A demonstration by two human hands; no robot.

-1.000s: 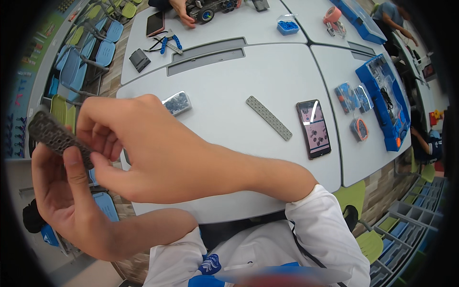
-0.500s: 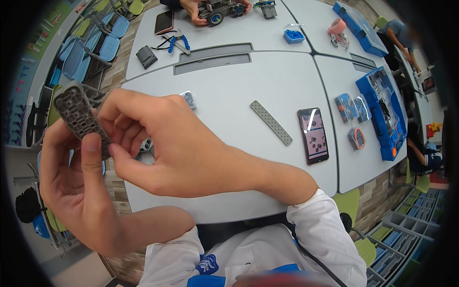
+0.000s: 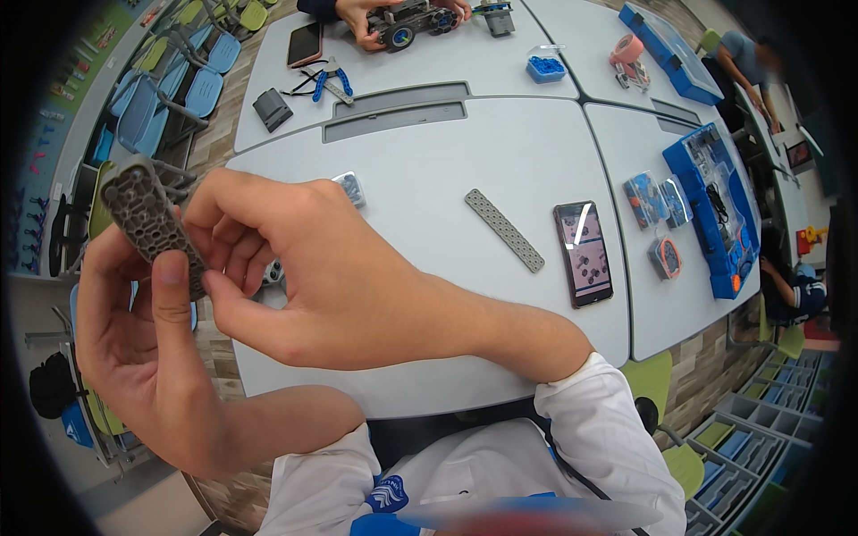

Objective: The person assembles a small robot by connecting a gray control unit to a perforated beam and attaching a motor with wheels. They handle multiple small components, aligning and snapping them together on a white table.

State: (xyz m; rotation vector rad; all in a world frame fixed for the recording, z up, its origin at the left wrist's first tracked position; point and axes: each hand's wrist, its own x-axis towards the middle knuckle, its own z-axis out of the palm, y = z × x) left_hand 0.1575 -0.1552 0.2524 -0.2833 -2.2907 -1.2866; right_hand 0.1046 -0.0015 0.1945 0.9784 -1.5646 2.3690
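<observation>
Raised over the table's left side, a grey elongated block (image 3: 154, 217) with a honeycomb-patterned face is tilted between both hands. My left hand (image 3: 147, 357) wraps it from below, thumb pressed on its lower part. My right hand (image 3: 313, 268) comes across from the right, its fingers curled and pinching at the block's lower end. Whether a small piece sits between those fingertips is hidden. Behind the right hand, a grey part (image 3: 273, 272) on the table shows only in part. A flat grey perforated beam (image 3: 503, 230) lies to the right, beside a phone (image 3: 584, 255) with parts pictured on its lit screen.
A small clear box (image 3: 349, 188) is partly covered by my right hand. Small boxes of parts (image 3: 645, 198) and a blue case (image 3: 710, 214) stand on the right. Across the table, another person's hands (image 3: 362, 22) hold a wheeled model (image 3: 411, 25), near blue-handled pliers (image 3: 333, 82).
Both hands keep nearly the same grip on the block. The view has shifted very slightly. Across the table, the wheeled model is still in the other person's hands.
</observation>
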